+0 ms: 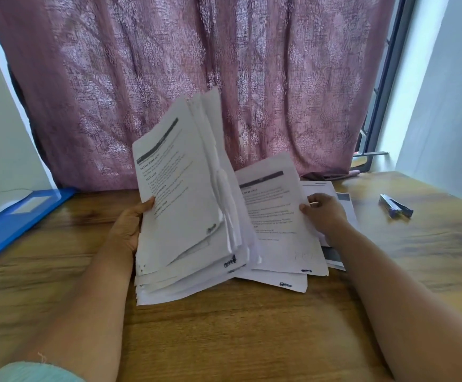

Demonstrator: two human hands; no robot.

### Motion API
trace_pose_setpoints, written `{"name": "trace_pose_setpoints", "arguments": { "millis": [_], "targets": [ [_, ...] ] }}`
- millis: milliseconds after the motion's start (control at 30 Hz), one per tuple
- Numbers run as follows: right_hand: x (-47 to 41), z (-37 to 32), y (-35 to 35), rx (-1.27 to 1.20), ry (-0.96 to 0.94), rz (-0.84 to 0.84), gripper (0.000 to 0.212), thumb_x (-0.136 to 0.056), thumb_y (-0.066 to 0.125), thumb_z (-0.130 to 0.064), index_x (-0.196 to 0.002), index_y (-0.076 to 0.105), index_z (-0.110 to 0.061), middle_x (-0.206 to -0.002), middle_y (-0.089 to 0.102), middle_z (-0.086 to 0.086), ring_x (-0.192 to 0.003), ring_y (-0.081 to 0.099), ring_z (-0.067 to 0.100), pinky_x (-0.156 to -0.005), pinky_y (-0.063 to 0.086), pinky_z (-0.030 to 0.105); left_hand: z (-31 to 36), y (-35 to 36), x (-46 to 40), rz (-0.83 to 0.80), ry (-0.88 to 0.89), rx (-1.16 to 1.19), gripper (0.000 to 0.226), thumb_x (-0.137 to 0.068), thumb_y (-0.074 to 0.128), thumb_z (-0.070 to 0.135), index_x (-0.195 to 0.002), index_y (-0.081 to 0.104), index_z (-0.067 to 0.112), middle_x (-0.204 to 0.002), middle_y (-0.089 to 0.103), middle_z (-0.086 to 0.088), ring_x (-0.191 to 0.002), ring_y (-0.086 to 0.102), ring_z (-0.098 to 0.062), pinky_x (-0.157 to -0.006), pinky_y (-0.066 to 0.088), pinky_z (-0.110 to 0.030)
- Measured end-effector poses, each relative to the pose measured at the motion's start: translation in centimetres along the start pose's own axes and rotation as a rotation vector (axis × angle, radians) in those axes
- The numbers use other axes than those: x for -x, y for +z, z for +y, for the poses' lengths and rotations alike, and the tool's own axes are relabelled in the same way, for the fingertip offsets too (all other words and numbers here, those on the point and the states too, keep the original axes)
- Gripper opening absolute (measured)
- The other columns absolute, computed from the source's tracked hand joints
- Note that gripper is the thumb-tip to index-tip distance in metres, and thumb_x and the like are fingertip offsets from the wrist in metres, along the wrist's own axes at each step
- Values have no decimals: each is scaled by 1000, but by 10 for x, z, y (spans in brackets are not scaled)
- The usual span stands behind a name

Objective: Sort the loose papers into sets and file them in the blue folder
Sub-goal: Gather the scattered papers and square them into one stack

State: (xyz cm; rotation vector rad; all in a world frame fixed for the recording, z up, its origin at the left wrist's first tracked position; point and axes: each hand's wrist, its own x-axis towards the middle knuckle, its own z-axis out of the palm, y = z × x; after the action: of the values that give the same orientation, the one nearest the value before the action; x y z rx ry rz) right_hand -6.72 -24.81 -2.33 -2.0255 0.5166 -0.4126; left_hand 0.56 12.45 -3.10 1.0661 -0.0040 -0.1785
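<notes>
We are early in the sort: our left hand (129, 224) grips a thick stack of papers (185, 205) propped on edge at the middle of the surface (224, 334), while our right hand (325, 213) pinches the top sheet (274, 216) of a small pile toward the right edge. The blue folder (12, 216) lies at the far left corner — as far as we can see, nothing is filed in it yet, so most of the sorting remains.

My wooden worktop (224, 340) stands against a mauve patterned curtain (196, 64). Pale walls (450, 92) flank it on both sides. At right, a dark-framed window (384, 86) admits daylight, which reflects off the worktop's far right corner.
</notes>
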Motion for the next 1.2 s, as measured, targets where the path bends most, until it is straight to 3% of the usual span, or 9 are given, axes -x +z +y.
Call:
{"name": "trace_pose_setpoints", "arguments": {
  "millis": [67, 333, 467, 633, 833, 967, 1033, 1133, 1200],
  "targets": [
    [1, 0, 0, -126, 15, -25, 14, -96, 59, -30, -107, 59, -21, -106, 67, 1, -93, 66, 22, -87, 56, 44, 0, 1, 0, 12, 16, -7, 26, -94, 56, 19, -86, 80, 11, -89, 75, -6, -73, 73, -19, -60, 60, -32],
    [11, -7, 3, -338, 13, -74, 21, -103, 44, -27, -116, 60, -22, -107, 68, 1, -91, 66, 22, -70, 54, 37, -2, 9, 5, -82, -26, -18, 24, -93, 55, 18, -98, 78, 10, -102, 74, -8, -82, 73, -20, -68, 61, -34],
    [7, -5, 3, 29, -160, 167, 27, -97, 57, -26, -120, 67, -15, -123, 61, 3, -105, 59, 21, -92, 44, 28, -4, 17, 8, -122, -41, -37, 27, -93, 52, 17, -115, 66, 10, -102, 74, -7, -83, 73, -21, -68, 61, -35],
    [14, -13, -5, -79, -242, 292, 18, -98, 55, -20, -108, 68, -13, -107, 59, 0, -92, 53, 14, -72, 36, 17, -5, 19, 10, -124, -48, -20, 26, -97, 47, 13, -111, 69, 9, -101, 74, -9, -81, 73, -22, -66, 61, -36],
    [26, -20, 7, -554, -53, -194, 20, -102, 44, -11, -107, 62, -18, -104, 70, 10, -87, 69, 23, -76, 59, 39, -7, 20, 7, -123, -22, -12, 46, -84, 58, 13, -130, 58, 9, -113, 69, -11, -89, 71, -24, -74, 60, -39],
    [48, -32, 22, -821, -7, -647, 33, -102, 38, -4, -125, 60, -16, -115, 70, 9, -98, 69, 23, -85, 58, 36, -9, 26, 7, -164, -46, -101, 51, -76, 71, 18, -125, 61, 6, -115, 68, -16, -91, 71, -27, -77, 60, -43],
    [53, -33, 27, -611, -87, -639, 34, -103, 39, -11, -125, 61, -23, -119, 69, 5, -108, 66, 25, -94, 54, 40, -9, 33, 6, -148, -19, -213, 39, -84, 62, 11, -123, 61, 5, -114, 68, -18, -86, 71, -27, -76, 60, -42],
    [35, -28, 19, 141, -350, -204, 35, -104, 39, -29, -135, 55, -20, -132, 61, 6, -121, 55, 26, -102, 41, 32, -11, 41, 0, -6, 67, -430, 37, -89, 61, 0, -126, 55, -1, -117, 65, -25, -80, 71, -27, -67, 61, -39],
    [26, -25, 10, 455, -268, -121, 48, -103, 39, -40, -141, 46, -11, -139, 53, 13, -126, 49, 30, -102, 37, 33, -18, 44, -2, 64, 65, -587, 45, -87, 66, -1, -129, 51, 0, -121, 64, -22, -84, 68, -26, -69, 57, -36]
  ]
}}
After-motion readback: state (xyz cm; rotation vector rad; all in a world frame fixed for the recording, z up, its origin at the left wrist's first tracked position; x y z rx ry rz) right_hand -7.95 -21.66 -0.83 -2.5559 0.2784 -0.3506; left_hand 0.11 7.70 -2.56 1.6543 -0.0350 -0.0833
